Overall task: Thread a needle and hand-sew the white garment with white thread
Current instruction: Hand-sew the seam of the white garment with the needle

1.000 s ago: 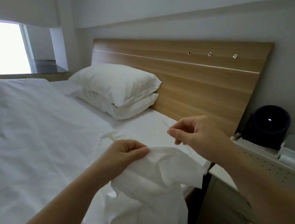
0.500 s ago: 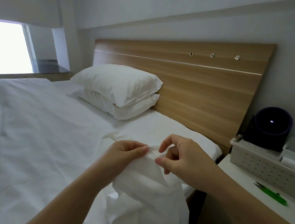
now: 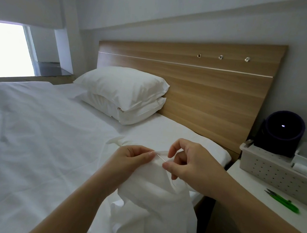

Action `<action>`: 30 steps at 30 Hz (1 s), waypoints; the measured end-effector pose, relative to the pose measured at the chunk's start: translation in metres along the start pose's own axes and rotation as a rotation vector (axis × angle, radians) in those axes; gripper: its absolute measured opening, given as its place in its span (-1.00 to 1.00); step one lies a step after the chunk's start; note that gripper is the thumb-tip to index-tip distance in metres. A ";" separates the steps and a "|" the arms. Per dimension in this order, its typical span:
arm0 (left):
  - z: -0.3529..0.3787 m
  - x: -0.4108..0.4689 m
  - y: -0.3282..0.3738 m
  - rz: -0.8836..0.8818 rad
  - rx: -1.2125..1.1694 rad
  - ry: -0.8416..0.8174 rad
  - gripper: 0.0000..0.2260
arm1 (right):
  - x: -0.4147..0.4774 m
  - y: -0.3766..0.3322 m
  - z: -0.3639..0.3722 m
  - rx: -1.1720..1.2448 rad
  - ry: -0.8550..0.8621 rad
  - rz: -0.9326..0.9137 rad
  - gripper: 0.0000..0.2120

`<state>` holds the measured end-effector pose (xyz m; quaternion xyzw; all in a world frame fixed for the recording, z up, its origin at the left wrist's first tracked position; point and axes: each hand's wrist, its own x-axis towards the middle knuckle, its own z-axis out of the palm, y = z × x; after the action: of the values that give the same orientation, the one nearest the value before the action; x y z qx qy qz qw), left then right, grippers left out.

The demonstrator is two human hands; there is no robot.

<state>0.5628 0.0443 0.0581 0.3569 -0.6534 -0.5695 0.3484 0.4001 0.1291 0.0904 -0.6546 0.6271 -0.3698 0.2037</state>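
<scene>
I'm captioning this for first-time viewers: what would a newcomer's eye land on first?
Low in the centre, the left hand grips the white garment while the right hand pinches a needle at its edge. Behind, white pillows sit stacked by the wooden headboard; green snips lie on the right-hand nightstand.

Basket [image 3: 269, 170] on nightstand [image 3: 250, 202], right of bed [image 3: 39, 141].
</scene>
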 end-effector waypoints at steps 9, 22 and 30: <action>0.001 0.000 -0.001 0.047 0.092 0.024 -0.85 | -0.001 0.001 -0.001 -0.012 -0.002 0.018 -0.87; 0.014 -0.005 -0.004 0.508 0.868 0.306 -0.88 | 0.008 0.008 0.015 0.027 0.092 0.010 -0.86; 0.006 -0.005 -0.005 0.345 0.540 0.209 -0.89 | 0.015 0.012 0.017 0.097 0.114 -0.082 -0.87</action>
<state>0.5606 0.0508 0.0526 0.3769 -0.7923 -0.2688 0.3974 0.4040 0.1098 0.0737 -0.6470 0.5918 -0.4443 0.1837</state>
